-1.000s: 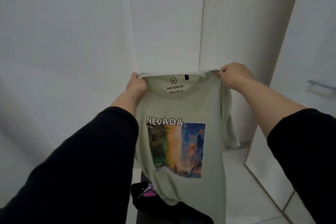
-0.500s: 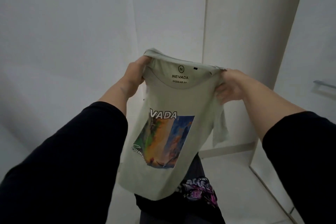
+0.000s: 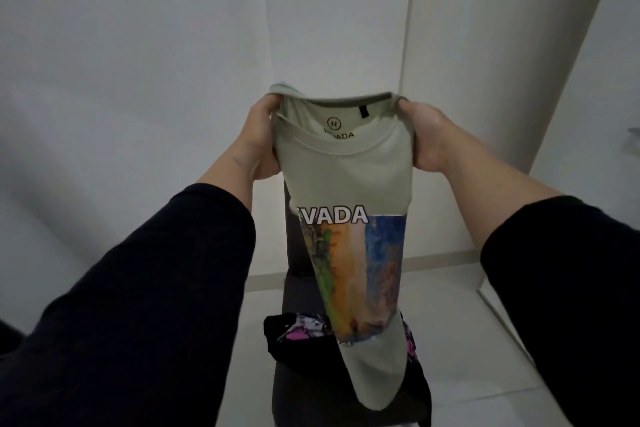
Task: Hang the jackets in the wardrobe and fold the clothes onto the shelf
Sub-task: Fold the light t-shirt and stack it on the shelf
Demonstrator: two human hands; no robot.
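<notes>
From the head camera, a person holds up a soft, pale green T-shirt in front of them. The left hand grips the shirt's left shoulder edge, with the fingers curled round the cloth. The right hand grips the right shoulder edge the same way, fingers closed on the fabric. Both arms wear dark long sleeves, pushed up so the forearms are bare.

The shirt hangs down long and narrow, with both sides folded back, so it looks like a tall strip that gets thinner at the bottom. The round neck hole is at the top, with a little black tag and a round "N" mark inside. On the front, white letters read "VADA", since the first part of the word is folded out of sight. Under the letters is a bright picture in stripes of green, orange and blue, like rough paint.

Below the shirt sits a dark grey chair with a smooth seat. On the seat lies a crumpled black garment with a pink and white print. The bottom of the green shirt hangs in front of it; I cannot tell if they touch.

Behind are plain, smooth white walls and a tall white panel. The floor is pale and flat.
</notes>
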